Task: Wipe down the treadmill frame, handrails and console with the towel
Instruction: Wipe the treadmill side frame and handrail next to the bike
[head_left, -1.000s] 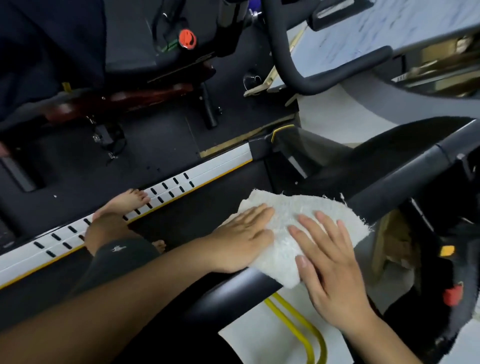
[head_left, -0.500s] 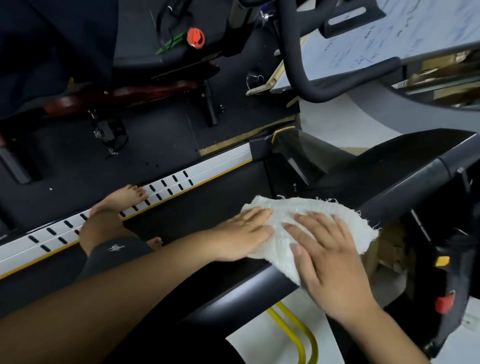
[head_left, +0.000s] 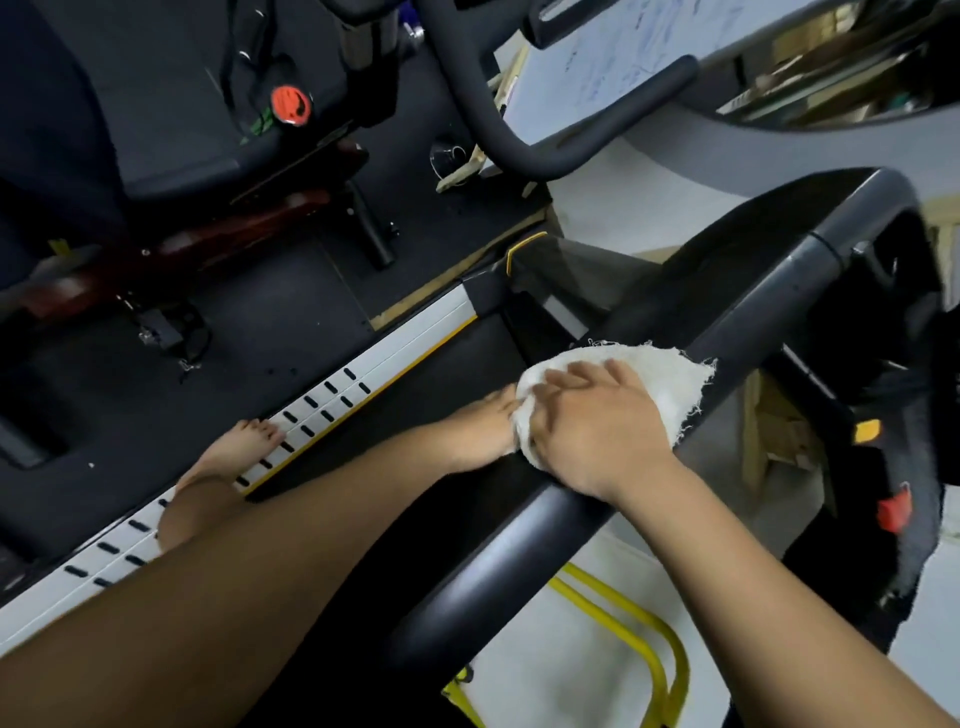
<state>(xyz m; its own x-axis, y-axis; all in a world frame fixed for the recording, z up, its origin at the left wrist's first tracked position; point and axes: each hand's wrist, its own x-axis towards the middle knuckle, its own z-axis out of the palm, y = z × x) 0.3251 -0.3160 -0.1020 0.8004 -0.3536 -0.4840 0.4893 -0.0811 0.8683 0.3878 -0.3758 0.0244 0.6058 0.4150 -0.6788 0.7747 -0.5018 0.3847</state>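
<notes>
I have the towel (head_left: 670, 379) draped over the black handrail (head_left: 524, 540), at about two o'clock from my wrists. My right hand (head_left: 597, 431) clenches it, my left hand (head_left: 483, 431) pinches its edge. It looks light, limp and frayed, so I judge a bunched grip wrapping the rail best.

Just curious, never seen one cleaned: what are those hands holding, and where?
A white towel, draped over the black handrail. The right hand presses its near end; the left hand gathers its left edge.

Both hands (head_left: 587, 426) on towel (head_left: 660, 379)
</notes>
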